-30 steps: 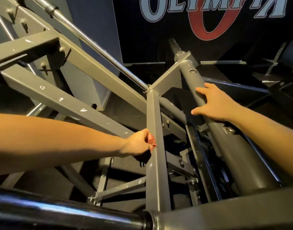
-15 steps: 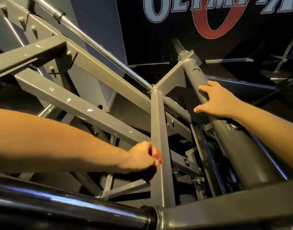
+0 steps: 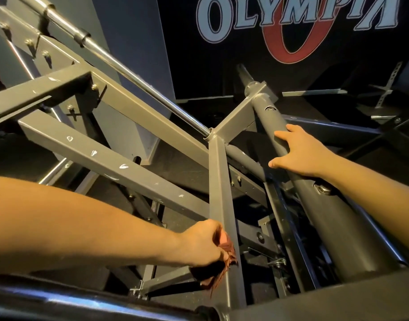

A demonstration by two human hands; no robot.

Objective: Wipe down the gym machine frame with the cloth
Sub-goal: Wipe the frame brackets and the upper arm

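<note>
The grey gym machine frame fills the view, with a square upright post (image 3: 219, 181) running down the middle. My left hand (image 3: 204, 245) grips a reddish-brown cloth (image 3: 225, 262) and holds it against the left face of that post, low down. The cloth's frayed end hangs below my fingers. My right hand (image 3: 301, 156) lies with straight, spread fingers on a thick round grey tube (image 3: 326, 228) that slants down to the right.
A chrome bar (image 3: 120, 63) slants from top left to the post's top joint. A scratched diagonal beam (image 3: 106, 158) crosses under my left forearm. A glossy black roller (image 3: 83, 304) spans the bottom edge. Dark floor and a wall logo lie behind.
My left hand has slid the cloth down the upright post toward its lower end. My right hand stays on the round tube.
</note>
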